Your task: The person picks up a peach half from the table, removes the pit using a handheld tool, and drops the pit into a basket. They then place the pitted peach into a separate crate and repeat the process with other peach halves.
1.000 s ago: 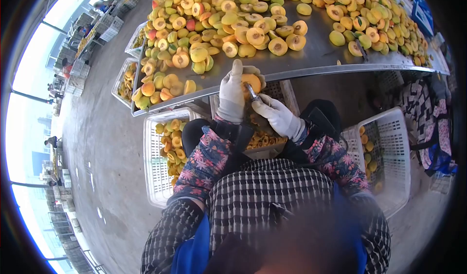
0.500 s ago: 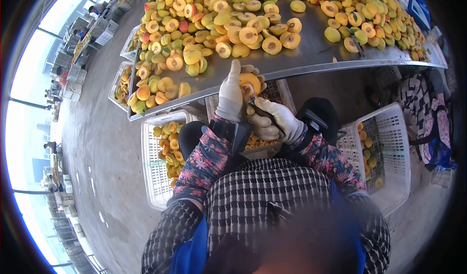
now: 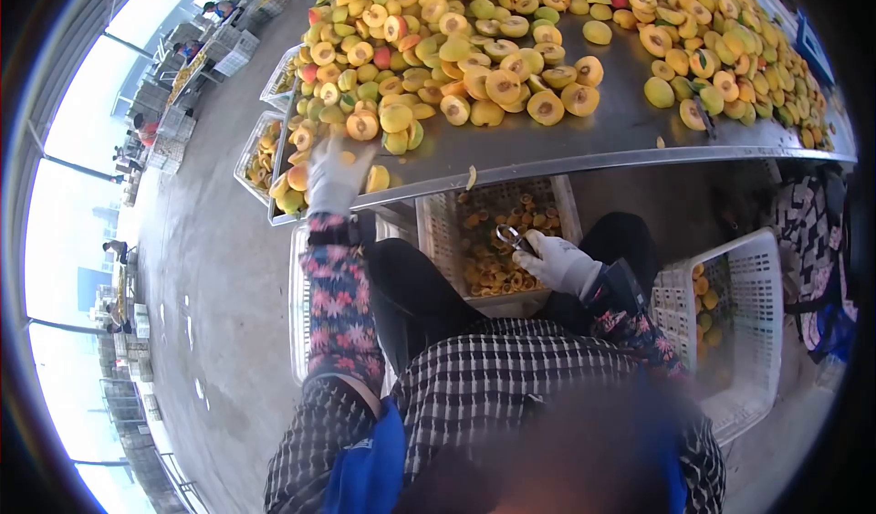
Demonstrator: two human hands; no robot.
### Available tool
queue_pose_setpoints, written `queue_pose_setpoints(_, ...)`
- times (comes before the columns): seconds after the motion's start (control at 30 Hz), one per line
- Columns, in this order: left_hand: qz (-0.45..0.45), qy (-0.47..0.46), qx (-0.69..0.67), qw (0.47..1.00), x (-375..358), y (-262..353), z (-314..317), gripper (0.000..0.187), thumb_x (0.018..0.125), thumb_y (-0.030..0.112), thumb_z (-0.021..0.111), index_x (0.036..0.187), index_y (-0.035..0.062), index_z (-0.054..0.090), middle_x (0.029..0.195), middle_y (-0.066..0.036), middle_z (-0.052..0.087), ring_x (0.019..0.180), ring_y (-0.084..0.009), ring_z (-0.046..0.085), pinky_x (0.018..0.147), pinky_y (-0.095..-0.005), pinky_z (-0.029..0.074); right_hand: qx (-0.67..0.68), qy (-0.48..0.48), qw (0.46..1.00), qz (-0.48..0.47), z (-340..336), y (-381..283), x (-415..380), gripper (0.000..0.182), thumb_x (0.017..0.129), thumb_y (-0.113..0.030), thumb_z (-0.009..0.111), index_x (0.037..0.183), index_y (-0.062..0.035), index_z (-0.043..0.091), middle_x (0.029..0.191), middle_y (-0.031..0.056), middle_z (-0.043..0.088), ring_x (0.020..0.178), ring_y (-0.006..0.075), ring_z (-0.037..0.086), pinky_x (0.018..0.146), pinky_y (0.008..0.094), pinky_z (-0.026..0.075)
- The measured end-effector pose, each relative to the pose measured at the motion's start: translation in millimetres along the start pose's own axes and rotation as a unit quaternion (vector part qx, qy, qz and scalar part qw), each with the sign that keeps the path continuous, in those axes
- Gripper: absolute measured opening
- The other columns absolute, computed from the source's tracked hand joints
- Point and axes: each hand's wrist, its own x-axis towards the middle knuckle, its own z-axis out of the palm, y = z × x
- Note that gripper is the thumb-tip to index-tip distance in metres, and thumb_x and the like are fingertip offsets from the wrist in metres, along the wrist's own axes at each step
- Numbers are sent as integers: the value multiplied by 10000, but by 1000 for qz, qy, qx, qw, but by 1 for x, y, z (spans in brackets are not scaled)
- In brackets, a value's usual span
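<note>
Left hand (image 3: 336, 178), gloved and blurred, reaches over the steel table (image 3: 584, 135) edge onto the peach halves (image 3: 365, 126); whether it grips anything, cannot tell. Right hand (image 3: 554, 260) closed around a pitting tool (image 3: 507, 236), above the white crate of pits (image 3: 497, 240) under the table.

no readable text, label or number anywhere

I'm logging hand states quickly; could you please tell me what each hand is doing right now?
Left hand: blurred, reaching onto the peaches at the table edge; grip cannot be told.
Right hand: closed on a pitting tool.
</note>
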Motion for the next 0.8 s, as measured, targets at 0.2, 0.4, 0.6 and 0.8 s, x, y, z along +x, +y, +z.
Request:
queue_pose_setpoints(0.2, 99, -22, -97, 990, 65, 49, 69, 653, 791, 357, 713, 1333, 60, 503, 1331, -222, 520, 1208, -386, 506, 1023, -424, 413, -11, -19, 1000, 17, 0, -7, 6, 394, 962, -375, 504, 1110, -12, 535, 984, 261, 635, 992, 410, 617, 854, 469, 450)
queue_pose_setpoints(0.4, -72, -131, -557, 817, 75, 50, 72, 455, 879, 364, 608, 1238, 88, 569, 1080, -131, 649, 971, -300, 634, 768, -390, 528, 69, 41, 996, -25, 1, -4, -3, 358, 950, -333, 541, 1104, -10, 533, 925, 248, 645, 938, 387, 631, 813, 436, 464)
queue_pose_setpoints(0.6, -142, -258, -768, 569, -29, 119, -2, 465, 964, 437, 445, 1195, 53, 568, 971, -130, 665, 727, -239, 646, 569, -314, 525, 12, 309, 902, -301, -12, -41, 0, 312, 928, -258, 589, 1111, -14, 525, 831, 235, 644, 803, 423, 631, 663, 472, 478)
queue_pose_setpoints(0.8, -130, -263, -811, 506, -82, 155, -2, 467, 995, 382, 426, 1199, -24, 536, 1001, -156, 647, 920, -234, 637, 818, -330, 530, 28, 298, 927, -227, -15, -74, 8, 284, 944, -261, 550, 1072, -20, 470, 750, 238, 626, 723, 435, 616, 618, 506, 472)
